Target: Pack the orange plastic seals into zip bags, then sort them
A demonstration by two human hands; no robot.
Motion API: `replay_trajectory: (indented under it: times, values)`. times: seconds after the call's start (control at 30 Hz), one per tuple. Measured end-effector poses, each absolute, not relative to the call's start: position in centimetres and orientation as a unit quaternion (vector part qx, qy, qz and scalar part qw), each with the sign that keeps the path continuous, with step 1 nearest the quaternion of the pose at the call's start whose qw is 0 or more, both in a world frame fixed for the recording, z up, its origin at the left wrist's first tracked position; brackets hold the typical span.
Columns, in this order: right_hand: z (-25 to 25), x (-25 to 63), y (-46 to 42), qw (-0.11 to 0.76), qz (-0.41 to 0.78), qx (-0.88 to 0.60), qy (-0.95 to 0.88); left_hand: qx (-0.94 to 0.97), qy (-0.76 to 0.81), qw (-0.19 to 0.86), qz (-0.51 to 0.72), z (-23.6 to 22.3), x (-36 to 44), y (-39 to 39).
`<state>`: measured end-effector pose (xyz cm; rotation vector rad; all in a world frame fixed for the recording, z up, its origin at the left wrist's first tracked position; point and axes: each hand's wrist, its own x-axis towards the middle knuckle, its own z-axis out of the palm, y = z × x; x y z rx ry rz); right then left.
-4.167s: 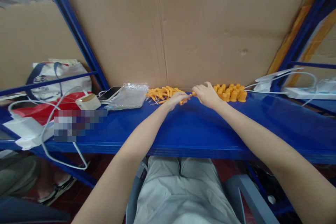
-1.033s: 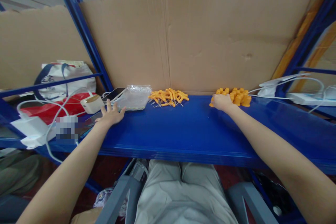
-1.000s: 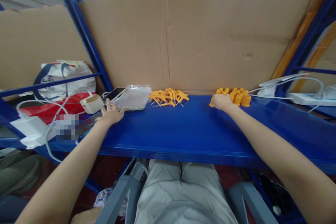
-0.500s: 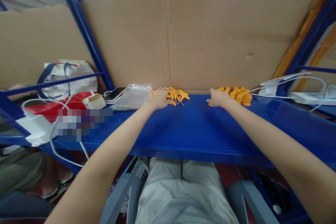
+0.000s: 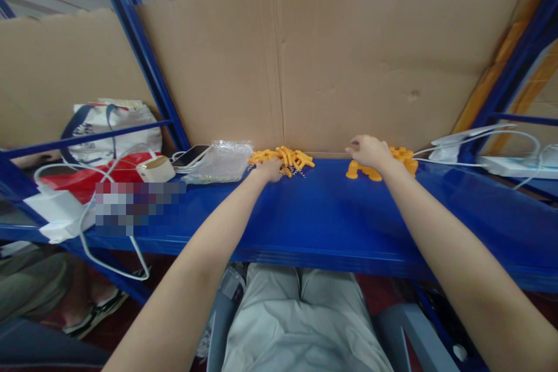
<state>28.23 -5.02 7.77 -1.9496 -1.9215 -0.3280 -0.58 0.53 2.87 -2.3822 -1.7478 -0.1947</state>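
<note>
At the back of the blue shelf lies a pile of orange pieces with thin metal spirals, which look like orange-handled corkscrews. My left hand is at the front of that pile, its fingers curled in among the pieces and closed on one, though the fingertips are partly hidden. To the right, my right hand hovers over a group of knobby orange plastic pieces. Its fingers are bent and apart, with nothing visible in them. Below that hand one small orange cap-like piece stands at the group's left end.
Left of the corkscrews lie a clear plastic bag and a phone. White chargers and cables crowd the left end of the blue shelf. A cardboard panel closes the back. A power strip sits far right.
My left hand has shifted right and toward me, its fingers curling in. My right hand has lifted off the orange pieces, uncovering some at the left end.
</note>
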Motion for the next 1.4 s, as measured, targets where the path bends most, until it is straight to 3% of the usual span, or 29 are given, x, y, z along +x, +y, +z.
replay_trajectory:
  times: [0.13, 0.3, 0.53, 0.7, 0.9, 1.17, 1.4]
  values:
    - [6.9, 28.3, -5.2, 0.192, -0.114, -0.703, -0.675, -0.772, -0.626, 0.107, -0.030, 3.8, 0.4, -0.9]
    - [6.5, 27.8, -6.0, 0.174, -0.126, -0.706, -0.675, -0.770, -0.610, 0.164, -0.089, 4.3, 1.6, -1.7]
    - [5.9, 28.2, -6.1, 0.151, -0.155, -0.708, -0.673, -0.823, -0.548, 0.070, -0.130, 3.9, 4.5, -1.3]
    - [5.6, 29.1, -5.9, 0.146, -0.151, -0.724, -0.658, -0.822, -0.555, 0.070, -0.107, 3.4, 5.7, -1.0]
    - [5.1, 29.7, -5.5, 0.120, -0.133, -0.741, -0.648, -0.795, -0.555, 0.048, -0.241, 4.1, 5.1, -0.5]
    - [4.3, 30.0, -4.6, 0.108, -0.142, -0.737, -0.652, -0.685, -0.465, -0.128, -0.546, 3.7, 4.4, -0.5]
    - [3.3, 29.8, -3.9, 0.102, -0.126, -0.723, -0.671, -0.679, -0.444, -0.207, -0.546, 2.6, 4.9, -2.0]
